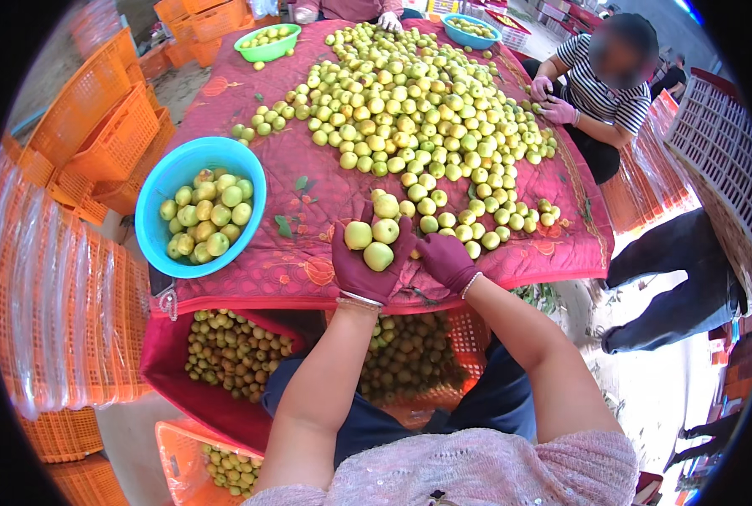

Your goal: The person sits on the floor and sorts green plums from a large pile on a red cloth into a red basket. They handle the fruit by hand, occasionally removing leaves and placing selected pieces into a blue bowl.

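Note:
My left hand point(371, 262), in a maroon glove, is palm up near the table's front edge and holds several round yellow-green fruits point(378, 255). Just to its right, my right hand point(446, 260), gloved alike, reaches low over the cloth with its fingers bent at the near edge of the fruit pile; whether it grips a fruit is hidden. The large heap of fruits point(414, 107) spreads over the red quilted cloth point(287, 171). On the left of the table stands a blue plastic basin point(147, 218) partly filled with larger fruits point(205, 215).
Below the table edge sit a red-lined bin point(167, 373) and orange crates point(173, 455) of fruit. Stacked orange crates point(66, 303) stand left. A co-worker point(603, 88) in pink gloves sits right, another person point(357, 7) at the far side. A green basin point(244, 52) and blue basin point(471, 39) stand far off.

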`<state>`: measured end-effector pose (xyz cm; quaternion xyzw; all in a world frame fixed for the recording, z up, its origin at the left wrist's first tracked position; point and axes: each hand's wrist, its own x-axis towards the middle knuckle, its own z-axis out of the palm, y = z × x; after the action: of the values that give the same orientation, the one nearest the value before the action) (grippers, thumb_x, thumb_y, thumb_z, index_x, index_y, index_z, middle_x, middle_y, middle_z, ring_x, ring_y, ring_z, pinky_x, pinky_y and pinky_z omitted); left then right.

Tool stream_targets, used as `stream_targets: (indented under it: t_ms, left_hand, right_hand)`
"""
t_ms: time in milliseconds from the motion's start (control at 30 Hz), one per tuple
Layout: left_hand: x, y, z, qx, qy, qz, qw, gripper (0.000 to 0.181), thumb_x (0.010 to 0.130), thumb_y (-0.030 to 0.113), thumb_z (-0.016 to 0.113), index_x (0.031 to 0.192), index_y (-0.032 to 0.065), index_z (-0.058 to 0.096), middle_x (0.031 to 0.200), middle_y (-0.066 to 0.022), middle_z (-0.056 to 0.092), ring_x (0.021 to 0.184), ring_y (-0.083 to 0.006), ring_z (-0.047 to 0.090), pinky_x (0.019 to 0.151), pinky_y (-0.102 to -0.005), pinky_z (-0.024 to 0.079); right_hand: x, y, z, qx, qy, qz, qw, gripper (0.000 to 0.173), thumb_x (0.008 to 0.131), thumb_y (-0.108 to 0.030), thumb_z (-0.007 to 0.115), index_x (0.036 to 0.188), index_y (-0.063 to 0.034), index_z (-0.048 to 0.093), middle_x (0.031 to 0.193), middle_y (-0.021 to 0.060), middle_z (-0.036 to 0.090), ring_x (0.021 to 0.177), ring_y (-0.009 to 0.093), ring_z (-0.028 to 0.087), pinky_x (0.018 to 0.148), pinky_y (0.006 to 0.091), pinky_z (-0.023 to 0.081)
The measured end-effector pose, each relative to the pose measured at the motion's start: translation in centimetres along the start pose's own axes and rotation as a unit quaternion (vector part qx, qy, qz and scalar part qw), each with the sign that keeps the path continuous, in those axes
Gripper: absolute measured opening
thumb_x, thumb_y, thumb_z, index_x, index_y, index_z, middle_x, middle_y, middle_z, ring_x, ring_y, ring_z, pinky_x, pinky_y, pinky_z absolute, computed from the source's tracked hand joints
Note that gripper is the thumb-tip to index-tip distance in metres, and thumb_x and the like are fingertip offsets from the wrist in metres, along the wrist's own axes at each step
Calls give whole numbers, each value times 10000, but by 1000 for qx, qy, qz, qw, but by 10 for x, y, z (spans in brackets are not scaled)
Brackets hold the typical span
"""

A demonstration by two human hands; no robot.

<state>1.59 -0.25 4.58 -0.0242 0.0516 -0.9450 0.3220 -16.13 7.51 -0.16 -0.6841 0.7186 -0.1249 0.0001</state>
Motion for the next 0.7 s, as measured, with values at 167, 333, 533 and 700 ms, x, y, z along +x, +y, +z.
stream_targets:
  t_ms: [167,333,533,700]
  left_hand:
    - [1,-1,8,-2,-30,7,1000,637,878,564,387,1335,125,453,1427,-116,388,1304,-404,354,1055,-611,268]
    - [3,-1,2,35,-76,10,996,661,874,590,369,1351,136,431,1401,-124,406,1287,-380,377,1047,-600,279]
    - [7,0,1,30,-40,20,999,683,860,569,368,1321,73,451,1319,-126,480,1188,-336,473,982,-539,377]
    - [4,4,3,8,-52,48,997,681,858,577,346,1281,57,469,1265,-130,510,1137,-348,507,925,-528,430]
  right_hand:
    - [23,-12,-17,614,201,230,728,370,913,-218,596,1222,-45,486,1039,72,612,891,175,596,751,303,497]
    - [34,-64,-45,597,260,161,742,371,970,-220,477,1269,0,482,1153,103,567,1057,164,531,918,285,431]
    - [35,-67,-29,462,185,84,863,441,1003,-212,402,1391,-7,365,1380,141,446,1282,216,416,1070,313,313]
    - [29,-66,-54,556,96,100,820,392,994,-125,358,1365,2,347,1354,121,466,1266,222,427,1084,346,280]
